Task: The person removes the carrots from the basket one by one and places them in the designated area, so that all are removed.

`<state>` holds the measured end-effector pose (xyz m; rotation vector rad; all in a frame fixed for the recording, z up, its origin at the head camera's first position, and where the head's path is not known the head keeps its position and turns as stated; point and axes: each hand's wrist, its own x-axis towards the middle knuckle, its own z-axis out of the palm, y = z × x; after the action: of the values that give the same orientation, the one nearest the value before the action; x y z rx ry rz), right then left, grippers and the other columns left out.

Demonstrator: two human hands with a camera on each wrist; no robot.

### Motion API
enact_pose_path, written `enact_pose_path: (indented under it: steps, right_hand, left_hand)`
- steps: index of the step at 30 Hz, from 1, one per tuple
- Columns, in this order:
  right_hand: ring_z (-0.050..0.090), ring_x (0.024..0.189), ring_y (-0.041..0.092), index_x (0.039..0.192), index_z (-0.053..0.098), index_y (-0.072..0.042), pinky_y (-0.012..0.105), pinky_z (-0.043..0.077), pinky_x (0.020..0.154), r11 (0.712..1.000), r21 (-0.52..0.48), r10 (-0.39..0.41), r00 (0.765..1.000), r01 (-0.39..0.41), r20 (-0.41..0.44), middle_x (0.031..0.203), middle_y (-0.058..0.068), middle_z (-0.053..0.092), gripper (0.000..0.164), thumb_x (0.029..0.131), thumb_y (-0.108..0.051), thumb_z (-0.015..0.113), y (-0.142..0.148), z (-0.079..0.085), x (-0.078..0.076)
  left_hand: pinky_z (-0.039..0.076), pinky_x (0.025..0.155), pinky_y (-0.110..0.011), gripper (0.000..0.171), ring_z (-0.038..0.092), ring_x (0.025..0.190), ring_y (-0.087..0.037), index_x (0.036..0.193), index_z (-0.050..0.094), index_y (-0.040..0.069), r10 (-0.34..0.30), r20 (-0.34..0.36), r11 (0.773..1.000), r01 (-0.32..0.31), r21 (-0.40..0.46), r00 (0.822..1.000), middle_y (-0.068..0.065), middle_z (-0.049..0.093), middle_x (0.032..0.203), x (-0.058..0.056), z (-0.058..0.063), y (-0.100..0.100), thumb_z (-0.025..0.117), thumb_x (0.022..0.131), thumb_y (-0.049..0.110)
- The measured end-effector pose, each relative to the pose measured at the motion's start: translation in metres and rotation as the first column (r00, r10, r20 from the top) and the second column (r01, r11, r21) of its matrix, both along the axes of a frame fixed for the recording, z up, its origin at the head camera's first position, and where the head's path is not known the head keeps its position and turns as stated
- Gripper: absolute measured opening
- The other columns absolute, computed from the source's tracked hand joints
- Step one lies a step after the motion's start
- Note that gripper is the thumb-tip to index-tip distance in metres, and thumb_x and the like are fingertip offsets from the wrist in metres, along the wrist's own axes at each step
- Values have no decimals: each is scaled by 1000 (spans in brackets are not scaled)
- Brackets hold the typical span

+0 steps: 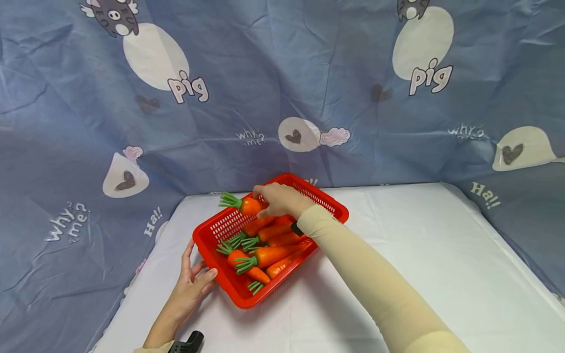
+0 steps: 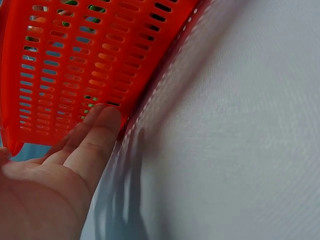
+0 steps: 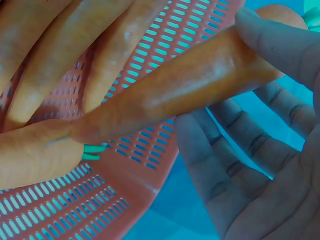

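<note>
A red plastic basket point(image 1: 227, 288) with slotted walls holds several orange carrots point(image 1: 274, 255) with green stem tops. Over its far left side, my right hand point(image 1: 282, 200) pinches one carrot point(image 1: 250, 206) near the thick end, its green top pointing left. In the right wrist view, thumb and fingers sit on opposite sides of this carrot point(image 3: 175, 90), whose tip reaches down by another carrot point(image 3: 40, 155). At the basket's near left corner, my left hand point(image 1: 189, 287) touches the outside. The left wrist view has its fairly straight fingers point(image 2: 92, 150) against the slotted wall point(image 2: 107, 60).
The basket stands on a white-covered table point(image 1: 397, 235), with bare cloth to its right and in front. A blue printed curtain point(image 1: 247, 73) hangs behind and along both sides. A black wrist device point(image 1: 187, 343) is worn on the left wrist.
</note>
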<state>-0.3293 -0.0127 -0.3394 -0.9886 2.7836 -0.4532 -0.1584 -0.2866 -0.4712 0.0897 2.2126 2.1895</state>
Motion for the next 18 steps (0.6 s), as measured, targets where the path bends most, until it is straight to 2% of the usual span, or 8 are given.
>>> enact_pose_path:
  steps: [4,10,14,18]
  right_hand:
    - [65,106,22,138,59,-20,39,57,98,999,-46,1,1000,0,13,115,4,69,51,97,-39,81,7,0,-1]
    - [61,92,21,130,63,-15,33,53,85,988,-156,0,1000,-3,-23,99,4,65,48,95,-41,82,23,0,0]
    - [61,92,19,125,66,-13,31,52,84,961,-276,-8,1000,1,-25,99,3,67,48,94,-45,83,35,-1,4]
    - [61,88,17,118,65,-13,30,52,82,921,-388,-26,999,32,19,96,2,67,47,92,-48,84,48,-1,13]
  left_hand:
    - [63,90,-25,103,74,109,-7,170,-4,31,4,-25,1000,-4,-8,1000,6,67,132,-2,-1,-3,65,101,0]
    - [62,88,-22,101,74,110,-5,168,3,26,5,-105,998,-12,-58,994,6,67,129,-7,-6,-9,68,98,-4]
    - [62,85,-23,102,73,108,-4,168,7,24,4,-166,997,-17,-78,986,8,65,127,-10,-10,-14,70,94,-9]
    - [63,84,-24,105,72,110,-3,168,9,23,-1,-205,997,-14,-73,979,8,63,129,-14,-15,-18,72,91,-11]
